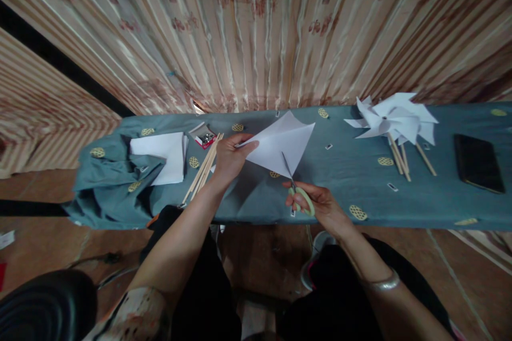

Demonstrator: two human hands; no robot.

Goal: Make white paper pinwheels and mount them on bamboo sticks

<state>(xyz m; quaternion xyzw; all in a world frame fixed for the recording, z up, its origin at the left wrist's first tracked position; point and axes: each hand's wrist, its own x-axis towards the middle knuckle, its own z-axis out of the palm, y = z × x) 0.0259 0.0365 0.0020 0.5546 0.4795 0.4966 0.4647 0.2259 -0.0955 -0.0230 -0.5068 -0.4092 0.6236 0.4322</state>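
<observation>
Pinched at its left corner, a creased white paper square [280, 141] is held up above the cloth by my left hand [233, 157]. My right hand [320, 203] has its fingers through the handles of green-handled scissors [303, 201]. The scissors' blades lie at the paper's lower corner, one of them showing over the white surface. Below and left of my left hand lies a bundle of wooden sticks [202, 168]. A small red and white box [204, 136] of shiny metal pieces sits just behind the sticks.
A stack of white paper [164, 157] lies at the left, partly under bunched grey-green cloth [112, 181]. White paper pinwheels [394, 117] on wooden sticks lie to the right, beside a dark phone-like slab [479, 163]. A striped curtain [260, 37] hangs behind the table.
</observation>
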